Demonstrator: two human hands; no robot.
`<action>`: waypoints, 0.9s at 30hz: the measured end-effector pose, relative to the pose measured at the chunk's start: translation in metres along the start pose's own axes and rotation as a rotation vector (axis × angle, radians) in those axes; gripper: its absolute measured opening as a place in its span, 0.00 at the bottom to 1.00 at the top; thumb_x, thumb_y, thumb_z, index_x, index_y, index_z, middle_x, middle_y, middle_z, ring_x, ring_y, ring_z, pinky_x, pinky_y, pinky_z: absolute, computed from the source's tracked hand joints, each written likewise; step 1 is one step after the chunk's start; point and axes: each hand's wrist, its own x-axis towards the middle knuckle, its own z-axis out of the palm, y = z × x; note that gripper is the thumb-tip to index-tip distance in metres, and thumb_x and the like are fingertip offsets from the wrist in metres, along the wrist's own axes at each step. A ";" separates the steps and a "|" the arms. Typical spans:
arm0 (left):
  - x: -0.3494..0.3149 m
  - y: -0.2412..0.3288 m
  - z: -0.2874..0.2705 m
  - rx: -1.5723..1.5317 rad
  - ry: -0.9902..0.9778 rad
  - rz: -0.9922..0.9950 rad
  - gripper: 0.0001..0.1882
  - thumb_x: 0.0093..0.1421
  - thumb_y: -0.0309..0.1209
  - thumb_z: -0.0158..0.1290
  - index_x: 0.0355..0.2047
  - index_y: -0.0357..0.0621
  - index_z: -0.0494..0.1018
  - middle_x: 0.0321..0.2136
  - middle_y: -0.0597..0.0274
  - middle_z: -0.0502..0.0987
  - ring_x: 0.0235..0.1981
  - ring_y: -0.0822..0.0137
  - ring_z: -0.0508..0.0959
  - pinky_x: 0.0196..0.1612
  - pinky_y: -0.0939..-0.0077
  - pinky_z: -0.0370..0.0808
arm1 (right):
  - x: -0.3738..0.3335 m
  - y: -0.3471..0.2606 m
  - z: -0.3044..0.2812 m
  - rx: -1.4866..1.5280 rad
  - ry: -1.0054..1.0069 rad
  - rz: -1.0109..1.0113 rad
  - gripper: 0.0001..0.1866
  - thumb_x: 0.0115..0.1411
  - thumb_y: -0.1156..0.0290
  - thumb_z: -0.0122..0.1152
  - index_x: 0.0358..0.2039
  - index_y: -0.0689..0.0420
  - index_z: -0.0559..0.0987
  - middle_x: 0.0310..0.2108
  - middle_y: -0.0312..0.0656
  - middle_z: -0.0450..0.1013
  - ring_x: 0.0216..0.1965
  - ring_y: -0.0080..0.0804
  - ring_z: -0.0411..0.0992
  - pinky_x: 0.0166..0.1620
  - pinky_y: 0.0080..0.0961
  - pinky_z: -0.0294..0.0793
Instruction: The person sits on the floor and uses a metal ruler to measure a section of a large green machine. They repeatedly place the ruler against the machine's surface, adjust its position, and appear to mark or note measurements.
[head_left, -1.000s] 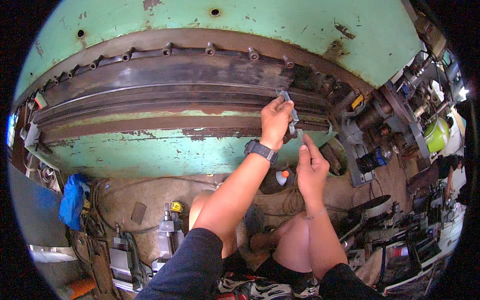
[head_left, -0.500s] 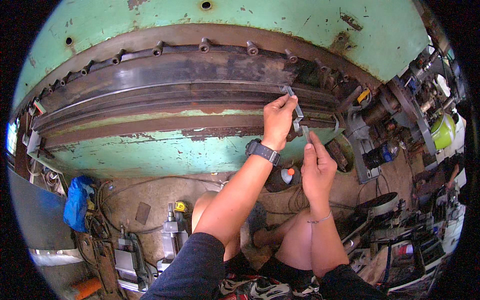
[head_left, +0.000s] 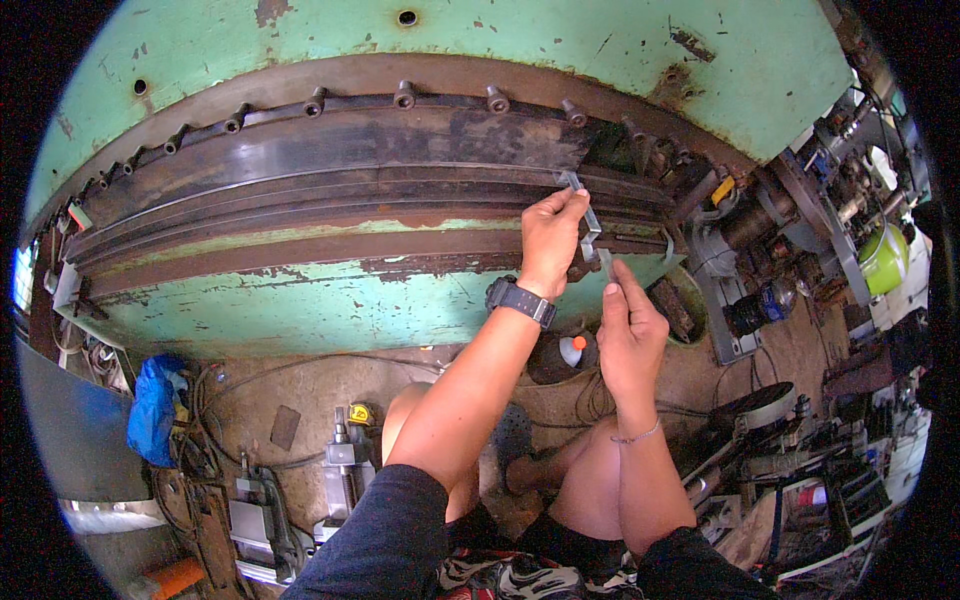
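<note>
In front of a long machine with a dark steel blade bar point(head_left: 400, 140), my left hand point(head_left: 550, 245) pinches a bent silver metal strip point(head_left: 590, 222) between thumb and fingers. The strip has a stepped shape, and its upper end lies by the machine's dark ledges. Lower and to the right, my right hand point(head_left: 633, 340) is closed with its thumb and forefinger on a small flat metal piece point(head_left: 606, 262). That piece's top sits close to the strip's lower end; whether the two touch, I cannot tell. The left palm side is hidden.
A row of bolts point(head_left: 404, 95) sticks out along the green machine. On the floor are a bottle with an orange cap point(head_left: 572, 350), black cables point(head_left: 330, 358), a yellow tape measure point(head_left: 360, 413) and a blue bag point(head_left: 155, 410). Metal parts and machinery crowd the right side.
The view has shifted slightly, and both hands appear a little farther left. Each hand keeps its grip on its metal piece.
</note>
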 end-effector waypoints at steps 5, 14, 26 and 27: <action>0.000 0.002 0.001 0.011 0.005 0.009 0.16 0.67 0.33 0.58 0.45 0.30 0.80 0.31 0.72 0.79 0.31 0.81 0.70 0.34 0.81 0.69 | 0.001 0.005 0.000 -0.020 0.008 -0.019 0.20 0.71 0.69 0.56 0.58 0.68 0.76 0.35 0.39 0.80 0.29 0.14 0.66 0.34 0.19 0.71; 0.000 0.001 0.000 0.026 -0.002 -0.022 0.16 0.66 0.34 0.59 0.47 0.32 0.80 0.37 0.70 0.81 0.38 0.79 0.73 0.44 0.81 0.70 | 0.000 0.000 0.000 -0.006 0.000 -0.004 0.20 0.71 0.68 0.56 0.59 0.67 0.76 0.31 0.36 0.78 0.28 0.14 0.65 0.33 0.20 0.70; -0.001 0.003 -0.001 0.040 -0.011 -0.024 0.15 0.65 0.34 0.60 0.45 0.32 0.81 0.35 0.70 0.80 0.37 0.79 0.73 0.44 0.81 0.69 | 0.002 0.013 -0.002 -0.011 -0.008 -0.059 0.23 0.73 0.63 0.55 0.63 0.61 0.74 0.18 0.24 0.64 0.18 0.11 0.59 0.22 0.15 0.58; 0.000 0.002 -0.002 0.041 -0.010 -0.024 0.16 0.65 0.34 0.60 0.45 0.31 0.81 0.35 0.70 0.80 0.37 0.79 0.73 0.44 0.81 0.70 | 0.002 0.013 -0.001 -0.014 -0.006 -0.060 0.23 0.73 0.63 0.55 0.63 0.61 0.74 0.18 0.24 0.64 0.18 0.11 0.59 0.22 0.15 0.58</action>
